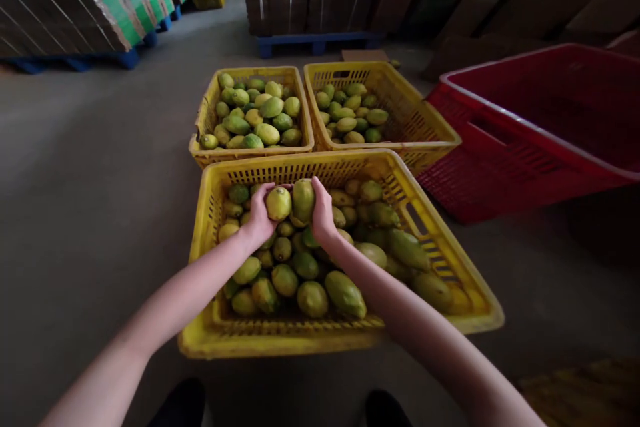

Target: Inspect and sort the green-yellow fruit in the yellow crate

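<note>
A yellow plastic crate (240, 337) stands on the floor right in front of me, filled with several green-yellow fruits. My left hand (260, 217) is closed around a round yellowish fruit (279, 203) above the far side of the crate. My right hand (323, 213) is closed on a greener, longer fruit (303, 200) right beside it. The two held fruits touch each other. Both forearms reach forward over the pile.
Two more yellow crates (205, 147) (425, 127) of the same fruit sit side by side beyond. A large red crate (500, 167) lies tilted at the right. Stacked cartons on blue pallets (310, 43) stand at the back and far left. Bare grey floor is on the left.
</note>
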